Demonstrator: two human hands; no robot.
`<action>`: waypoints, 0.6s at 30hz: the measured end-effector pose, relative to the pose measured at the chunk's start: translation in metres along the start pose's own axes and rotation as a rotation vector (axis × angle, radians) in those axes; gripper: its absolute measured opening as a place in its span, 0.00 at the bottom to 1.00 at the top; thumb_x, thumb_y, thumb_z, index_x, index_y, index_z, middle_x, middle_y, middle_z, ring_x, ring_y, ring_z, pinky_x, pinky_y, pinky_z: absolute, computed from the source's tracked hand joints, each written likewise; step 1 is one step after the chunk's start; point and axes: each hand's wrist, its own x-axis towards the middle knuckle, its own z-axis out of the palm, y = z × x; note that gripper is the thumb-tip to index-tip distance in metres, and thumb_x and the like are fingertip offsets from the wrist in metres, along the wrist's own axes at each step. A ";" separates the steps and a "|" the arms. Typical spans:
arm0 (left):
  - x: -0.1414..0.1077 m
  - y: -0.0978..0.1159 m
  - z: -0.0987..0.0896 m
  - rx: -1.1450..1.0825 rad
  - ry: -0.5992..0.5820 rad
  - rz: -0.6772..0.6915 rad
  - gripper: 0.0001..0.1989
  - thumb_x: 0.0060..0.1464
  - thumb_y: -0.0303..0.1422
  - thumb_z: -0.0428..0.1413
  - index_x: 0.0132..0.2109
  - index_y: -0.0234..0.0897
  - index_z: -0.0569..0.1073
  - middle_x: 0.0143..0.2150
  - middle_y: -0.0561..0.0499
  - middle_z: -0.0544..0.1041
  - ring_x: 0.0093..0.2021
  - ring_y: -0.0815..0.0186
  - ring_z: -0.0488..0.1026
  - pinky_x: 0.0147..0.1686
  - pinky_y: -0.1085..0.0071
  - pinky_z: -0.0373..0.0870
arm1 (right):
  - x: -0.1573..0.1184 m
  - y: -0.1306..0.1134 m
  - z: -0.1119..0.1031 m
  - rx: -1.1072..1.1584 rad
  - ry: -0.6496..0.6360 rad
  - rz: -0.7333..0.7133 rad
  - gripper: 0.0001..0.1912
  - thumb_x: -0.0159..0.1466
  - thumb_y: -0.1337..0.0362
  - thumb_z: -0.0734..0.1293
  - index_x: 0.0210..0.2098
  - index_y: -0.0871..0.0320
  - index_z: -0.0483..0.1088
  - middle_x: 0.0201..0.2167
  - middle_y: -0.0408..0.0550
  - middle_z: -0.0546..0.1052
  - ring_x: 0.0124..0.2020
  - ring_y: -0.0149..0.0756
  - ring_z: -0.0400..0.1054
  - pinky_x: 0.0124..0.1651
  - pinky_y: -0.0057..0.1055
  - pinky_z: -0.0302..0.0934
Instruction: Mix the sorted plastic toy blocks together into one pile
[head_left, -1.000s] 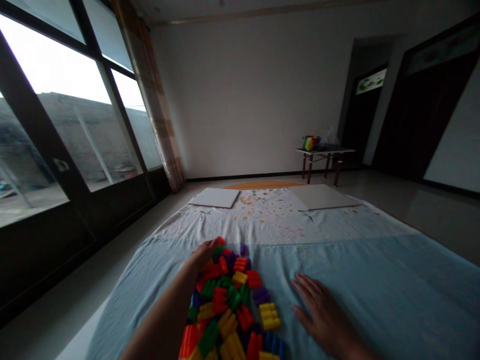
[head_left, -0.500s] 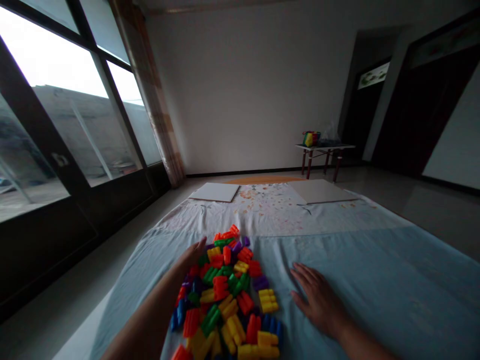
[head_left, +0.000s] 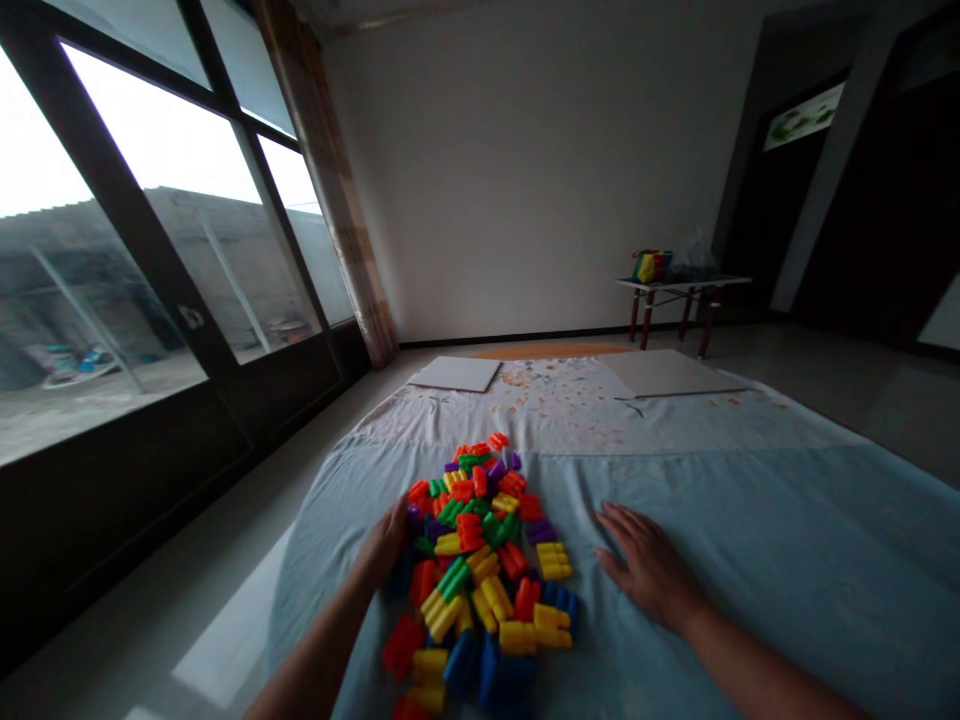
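A long heap of plastic building blocks [head_left: 470, 532] in red, yellow, green, blue and purple lies on the light-blue part of a cloth [head_left: 750, 560]. Against the heap's left edge rests my left hand [head_left: 387, 543], open and on its side, its fingertips beside a purple block [head_left: 414, 514] and partly hidden by the blocks. Right of the heap, my right hand [head_left: 651, 568] lies open on the cloth, fingers spread and holding nothing. A yellow block [head_left: 554, 561] and a purple block [head_left: 540, 531] are the nearest to it, a short gap away.
Two flat pale boards, a smaller one [head_left: 457, 373] at left and a larger one [head_left: 667, 374] at right, lie at the cloth's far end. Beyond stands a small table [head_left: 739, 279] with a colourful bag [head_left: 651, 266] and a clear plastic bag. Glazed doors [head_left: 217, 330] line the left side.
My left hand has drawn back from the heap's far part along its left edge, and blocks at that side have shifted. My right hand stays spread on the cloth. The view has turned slightly left.
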 end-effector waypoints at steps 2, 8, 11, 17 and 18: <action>-0.009 0.007 0.007 0.027 -0.047 0.024 0.31 0.57 0.47 0.32 0.55 0.34 0.67 0.54 0.46 0.72 0.57 0.59 0.65 0.58 0.62 0.59 | 0.000 0.000 0.000 0.014 0.007 -0.003 0.25 0.63 0.52 0.57 0.52 0.63 0.67 0.54 0.59 0.69 0.55 0.47 0.62 0.57 0.45 0.55; -0.052 0.010 -0.009 0.211 0.038 -0.013 0.29 0.57 0.38 0.33 0.61 0.26 0.57 0.65 0.41 0.55 0.65 0.61 0.47 0.63 0.60 0.43 | -0.001 0.003 0.003 0.054 0.042 -0.010 0.24 0.62 0.54 0.58 0.51 0.63 0.68 0.52 0.59 0.70 0.54 0.47 0.63 0.56 0.45 0.56; -0.095 0.004 -0.017 0.374 0.044 -0.070 0.29 0.58 0.40 0.35 0.61 0.29 0.56 0.65 0.40 0.54 0.66 0.56 0.43 0.63 0.53 0.38 | -0.001 0.005 0.005 0.064 0.053 -0.025 0.23 0.62 0.54 0.59 0.50 0.63 0.68 0.52 0.59 0.71 0.54 0.47 0.63 0.56 0.45 0.56; -0.133 0.011 -0.020 0.717 -0.095 -0.211 0.27 0.59 0.42 0.33 0.62 0.38 0.56 0.66 0.45 0.52 0.66 0.59 0.46 0.61 0.53 0.43 | 0.001 0.005 -0.002 0.050 0.079 -0.051 0.21 0.63 0.57 0.58 0.47 0.65 0.70 0.49 0.60 0.73 0.51 0.45 0.65 0.54 0.44 0.58; -0.135 0.015 -0.021 0.715 -0.091 -0.221 0.27 0.60 0.42 0.33 0.62 0.38 0.56 0.66 0.44 0.52 0.65 0.58 0.47 0.61 0.52 0.43 | 0.001 0.005 -0.005 0.047 0.093 -0.059 0.21 0.63 0.58 0.57 0.47 0.66 0.70 0.48 0.60 0.73 0.50 0.45 0.66 0.54 0.44 0.59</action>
